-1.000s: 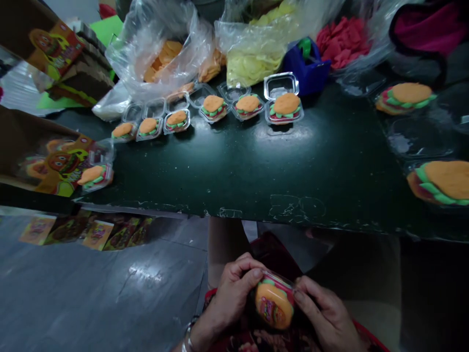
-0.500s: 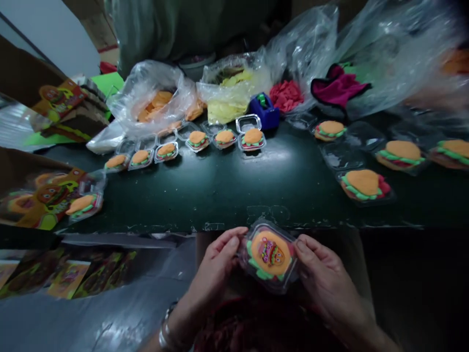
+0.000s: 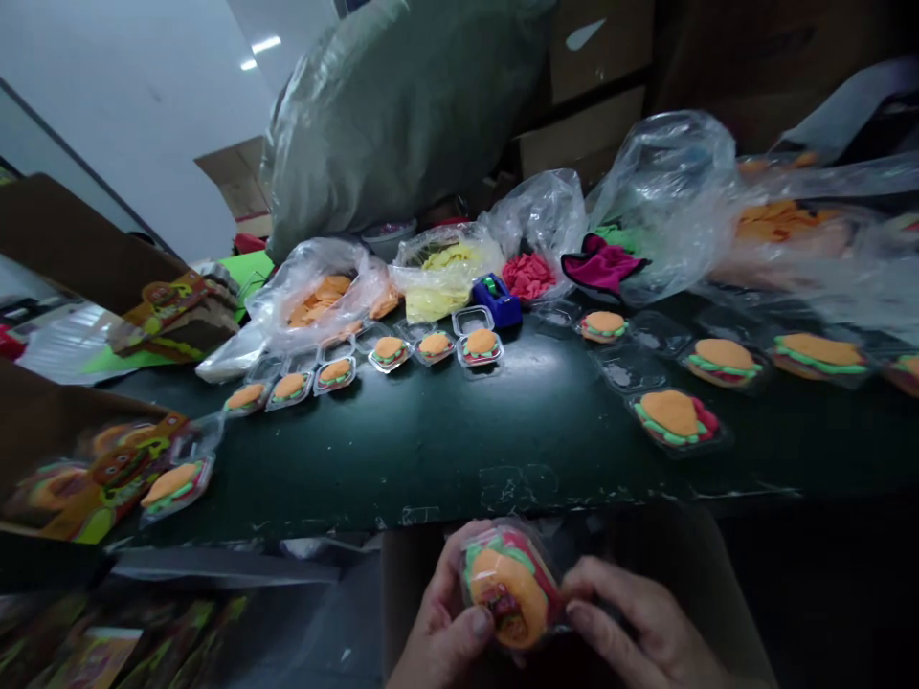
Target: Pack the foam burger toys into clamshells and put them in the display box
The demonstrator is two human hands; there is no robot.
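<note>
Below the table's front edge I hold a clear plastic clamshell box (image 3: pixel 523 580) with a toy-like burger inside, its bun orange with green and red layers. A printed label shows on the burger's top. My left hand (image 3: pixel 446 622) is closed around the box's left side, thumb on the front. My right hand (image 3: pixel 638 622) pinches the box's right edge between thumb and fingers. On the table just ahead, an open clamshell with a burger (image 3: pixel 671 417) stands to the right. More burgers in open clamshells, such as one burger (image 3: pixel 481 344), form a row farther back.
Behind the row stand plastic bags of orange pieces (image 3: pixel 316 301), yellow pieces (image 3: pixel 437 287) and red pieces (image 3: pixel 528 276), plus a blue tape dispenser (image 3: pixel 499 301) and a magenta cloth (image 3: pixel 604 266). An open carton (image 3: pixel 43 402) with packed burgers stands at left.
The box has come down and turned in my hands, now tilted. My left hand has shifted its grip further around it. The head view has tipped up, showing more of the background.
</note>
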